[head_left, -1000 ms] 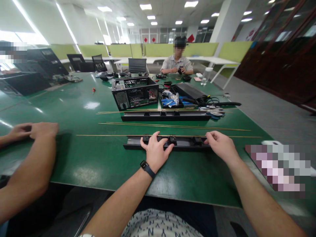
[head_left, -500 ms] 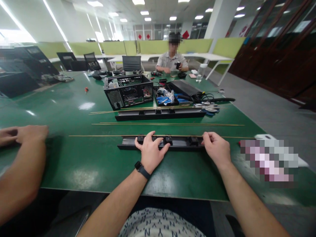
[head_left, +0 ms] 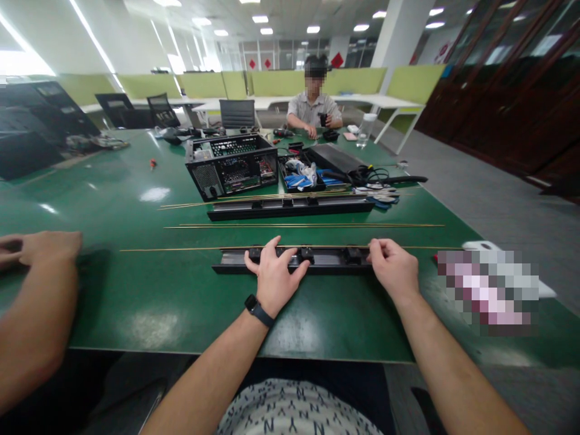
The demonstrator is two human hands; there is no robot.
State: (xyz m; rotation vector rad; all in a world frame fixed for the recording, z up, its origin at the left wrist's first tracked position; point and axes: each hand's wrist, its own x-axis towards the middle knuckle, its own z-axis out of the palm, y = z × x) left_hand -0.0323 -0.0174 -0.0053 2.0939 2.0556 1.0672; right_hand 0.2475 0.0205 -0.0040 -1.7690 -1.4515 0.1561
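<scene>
In the head view a black channel-shaped rail [head_left: 290, 269] with several black blocks inside lies crosswise before me on the green table. Over its far edge runs a thin brass-coloured rod [head_left: 172, 249], extending past both ends of the rail. My left hand [head_left: 278, 272] rests on the rail with fingers spread around the blocks; one block [head_left: 306, 254] sits beside its index finger and thumb. At the rail's right end my right hand [head_left: 395, 266] has thumb and fingers pinched on the rod; the exact contact is partly hidden.
Beyond lie loose rods [head_left: 303, 226] and a second black rail [head_left: 290, 212]. Farther back are an open computer case [head_left: 233, 166], a tray with gloves [head_left: 301, 175] and cables. A neighbour's forearm [head_left: 45, 290] is at left; another person [head_left: 315, 112] sits opposite. A blurred pink item [head_left: 483, 287] lies right.
The view has shifted slightly. Both my hands keep almost the same hold, while the rod's right part sits a little higher. The person opposite has moved a hand on the table.
</scene>
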